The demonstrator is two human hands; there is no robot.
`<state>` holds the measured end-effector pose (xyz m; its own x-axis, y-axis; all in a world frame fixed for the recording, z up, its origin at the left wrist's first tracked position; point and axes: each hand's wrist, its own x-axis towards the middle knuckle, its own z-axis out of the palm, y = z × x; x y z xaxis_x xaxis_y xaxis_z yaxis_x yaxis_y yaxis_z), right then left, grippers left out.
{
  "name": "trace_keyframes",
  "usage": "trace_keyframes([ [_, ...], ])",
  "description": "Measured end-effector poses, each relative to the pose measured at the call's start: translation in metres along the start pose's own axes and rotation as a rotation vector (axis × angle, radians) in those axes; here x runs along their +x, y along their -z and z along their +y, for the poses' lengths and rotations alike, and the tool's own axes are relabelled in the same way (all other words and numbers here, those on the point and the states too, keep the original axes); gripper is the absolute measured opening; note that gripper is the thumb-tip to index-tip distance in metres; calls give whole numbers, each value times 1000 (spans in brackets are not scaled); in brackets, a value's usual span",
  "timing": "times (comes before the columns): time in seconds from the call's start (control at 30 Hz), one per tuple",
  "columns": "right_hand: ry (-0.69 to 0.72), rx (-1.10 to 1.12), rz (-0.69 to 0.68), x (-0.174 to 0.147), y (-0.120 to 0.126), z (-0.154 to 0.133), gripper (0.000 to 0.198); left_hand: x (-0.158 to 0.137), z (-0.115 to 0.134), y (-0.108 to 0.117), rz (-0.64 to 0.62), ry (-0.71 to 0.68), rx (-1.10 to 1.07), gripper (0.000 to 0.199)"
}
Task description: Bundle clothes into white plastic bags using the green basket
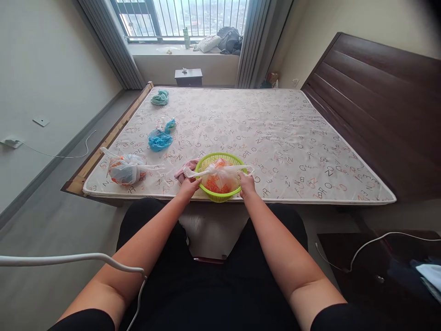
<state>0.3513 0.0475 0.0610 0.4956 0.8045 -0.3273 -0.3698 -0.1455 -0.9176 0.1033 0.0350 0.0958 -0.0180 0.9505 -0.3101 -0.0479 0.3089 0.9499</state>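
A lime-green plastic basket (207, 162) is between my hands at the near edge of the mattress. Inside lies a knotted white plastic bag (225, 177) with orange-red print or contents; its handles stretch out over both sides of the rim. My left hand (189, 185) grips the basket's left side, its fingers partly hidden. On the opposite side, my right hand (247, 183) holds the rim, close to the bag's handle end. A pink cloth (186, 169) lies just beyond my left hand, against the basket.
On the lettered mattress (275, 151), to the left, sit a filled white plastic bag (126, 169), a crumpled blue bag (160, 139) and a teal bundle (160, 97). A dark headboard (375, 101) rises at right. A white cable (103, 258) crosses before my left arm.
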Motion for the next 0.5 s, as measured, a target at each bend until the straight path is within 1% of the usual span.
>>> trace_keyframes([
  [0.07,8,10,1,1,0,0,51,0,0,-2,-2,-18,16,40],
  [0.17,-11,33,21,2,-1,0,41,0,0,-4,14,-42,93,38],
  [0.27,-32,39,39,2,-2,-2,35,0,0,-7,37,-26,164,33],
  [0.4,-38,51,41,-1,-3,-6,25,1,-2,-8,51,-1,150,29],
  [0.5,-55,48,43,-3,-4,-9,21,2,-4,-8,28,13,125,31],
])
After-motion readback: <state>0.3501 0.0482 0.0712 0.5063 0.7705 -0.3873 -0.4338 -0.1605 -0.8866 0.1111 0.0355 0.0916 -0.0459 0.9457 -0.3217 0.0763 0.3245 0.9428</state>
